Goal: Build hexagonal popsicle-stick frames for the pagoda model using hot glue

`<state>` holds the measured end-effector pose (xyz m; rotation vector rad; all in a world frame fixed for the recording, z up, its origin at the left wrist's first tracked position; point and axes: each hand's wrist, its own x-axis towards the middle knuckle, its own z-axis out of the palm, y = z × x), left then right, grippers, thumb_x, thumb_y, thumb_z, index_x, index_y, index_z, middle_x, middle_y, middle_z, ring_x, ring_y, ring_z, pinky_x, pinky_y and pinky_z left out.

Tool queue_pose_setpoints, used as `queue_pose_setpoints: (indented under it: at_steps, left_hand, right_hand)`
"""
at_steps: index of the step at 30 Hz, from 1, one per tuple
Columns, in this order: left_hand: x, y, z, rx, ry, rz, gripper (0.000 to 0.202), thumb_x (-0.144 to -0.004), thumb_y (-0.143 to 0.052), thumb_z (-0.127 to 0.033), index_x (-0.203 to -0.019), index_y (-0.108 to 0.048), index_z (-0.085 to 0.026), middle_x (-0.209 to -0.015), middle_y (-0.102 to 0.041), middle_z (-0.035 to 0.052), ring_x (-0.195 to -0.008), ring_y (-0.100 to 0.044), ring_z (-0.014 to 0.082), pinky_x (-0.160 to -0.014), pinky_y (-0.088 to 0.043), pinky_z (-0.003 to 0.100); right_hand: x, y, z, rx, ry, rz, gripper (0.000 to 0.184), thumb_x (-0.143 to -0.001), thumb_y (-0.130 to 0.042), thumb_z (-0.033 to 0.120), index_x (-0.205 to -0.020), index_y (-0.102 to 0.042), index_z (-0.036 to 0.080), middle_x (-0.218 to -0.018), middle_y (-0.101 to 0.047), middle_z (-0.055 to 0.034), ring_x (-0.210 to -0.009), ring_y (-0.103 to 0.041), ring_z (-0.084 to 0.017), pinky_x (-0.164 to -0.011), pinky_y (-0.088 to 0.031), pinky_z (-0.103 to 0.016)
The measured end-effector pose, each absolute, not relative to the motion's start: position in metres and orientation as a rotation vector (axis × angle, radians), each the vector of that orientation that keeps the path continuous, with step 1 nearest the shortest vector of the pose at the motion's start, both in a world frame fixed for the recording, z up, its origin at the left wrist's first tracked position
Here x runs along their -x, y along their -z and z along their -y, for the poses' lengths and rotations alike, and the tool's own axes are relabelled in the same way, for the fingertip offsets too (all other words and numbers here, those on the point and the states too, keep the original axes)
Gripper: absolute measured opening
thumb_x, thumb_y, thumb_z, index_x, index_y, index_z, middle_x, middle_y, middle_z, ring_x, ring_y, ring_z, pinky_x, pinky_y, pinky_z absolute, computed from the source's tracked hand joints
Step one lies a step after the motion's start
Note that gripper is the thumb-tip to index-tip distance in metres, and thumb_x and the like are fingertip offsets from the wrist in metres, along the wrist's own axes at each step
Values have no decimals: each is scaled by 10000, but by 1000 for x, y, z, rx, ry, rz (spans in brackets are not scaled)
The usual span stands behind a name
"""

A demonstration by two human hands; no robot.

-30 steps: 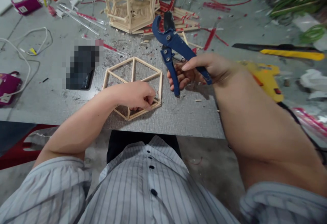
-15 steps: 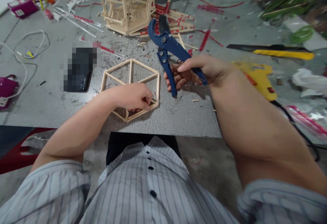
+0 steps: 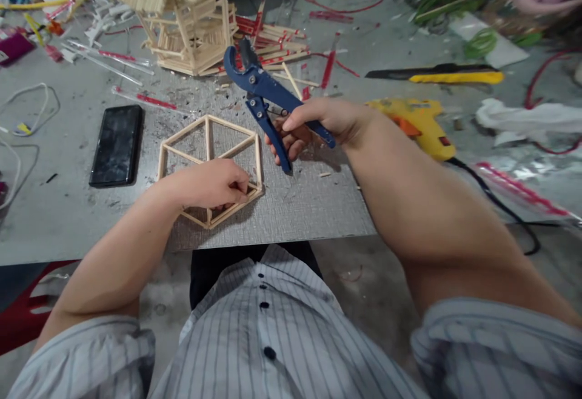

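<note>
A flat hexagon frame (image 3: 207,144) of thin wooden sticks lies on the grey table (image 3: 295,205) near its front edge. My left hand (image 3: 207,184) rests on the frame's near right corner, fingers pinched together on a stick there. My right hand (image 3: 313,123) is closed round the handles of a blue cutter (image 3: 261,93), held just right of the frame with its hooked jaw pointing up and away.
A stick-built model house (image 3: 182,17) stands at the back with loose sticks beside it. A black phone (image 3: 117,143) lies left of the frame. A yellow glue gun (image 3: 421,123) and a yellow-handled knife (image 3: 436,74) lie to the right. White cables lie at far left.
The view has shifted, so everything sits further left and the model house shows more. Both hands keep the same grips and places relative to the frame.
</note>
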<state>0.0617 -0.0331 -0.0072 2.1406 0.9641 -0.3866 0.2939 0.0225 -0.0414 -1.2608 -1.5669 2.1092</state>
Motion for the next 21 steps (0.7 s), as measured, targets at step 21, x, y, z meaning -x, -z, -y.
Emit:
queue_pose_setpoints:
  at_steps: [21]
  left_hand:
    - [-63,-1,34,-2143,460,-1016,154,-801,-532,-192,-680,-626,-172,-597,-573,-35,-579,-516,97,-617,-355,226]
  right_hand:
    - [-278,26,-7,1360,-1889,1581,108,-809,-604,232,-834,-688,169,-689,-693,-35,-614,-650,-150,-570,-566,-251]
